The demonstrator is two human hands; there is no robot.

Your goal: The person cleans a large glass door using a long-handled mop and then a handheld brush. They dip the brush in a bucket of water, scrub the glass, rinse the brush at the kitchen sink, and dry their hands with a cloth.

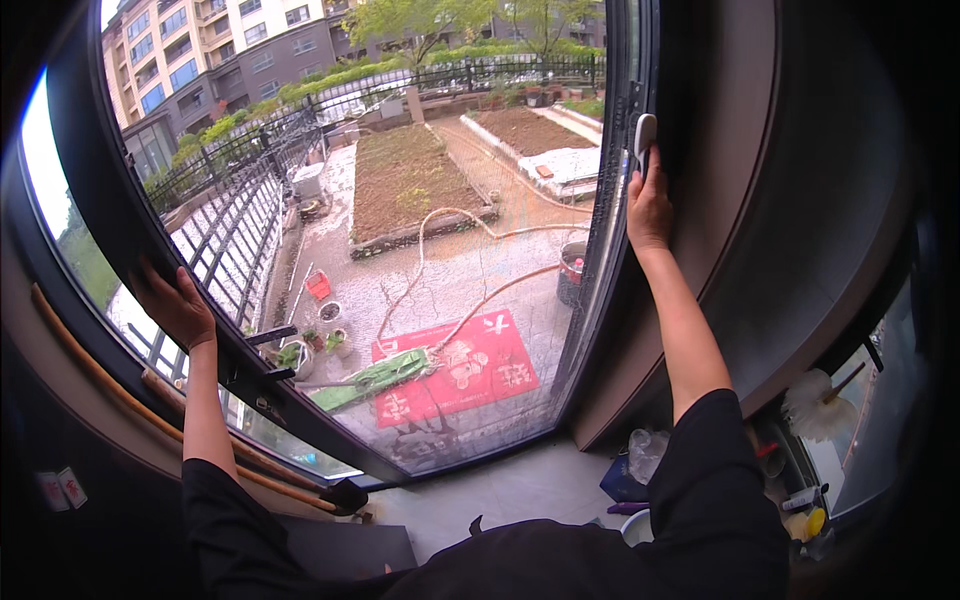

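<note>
My left hand (180, 306) is spread against the dark frame of the glass door (105, 187), its fingertips partly lost in shadow. At the opposite side of the doorway, my right hand (651, 214) grips a small white hand tool (646, 133) with a dark lower part. That tool is upright beside the dark right door jamb (634, 82); whether it touches is hard to tell. Fine mesh of a screen (480, 277) spans the space between my arms. Dark latch parts (276, 334) project from the door's edge near my left forearm.
Wooden poles (105, 367) lean at the left. A clear plastic bag (646, 454) and a feathery white duster (817, 405) are at the lower right. Outside, a hose (424, 240) crosses the paving by a red mat (480, 367), a green broom-like object (375, 379) and potted plants (294, 358).
</note>
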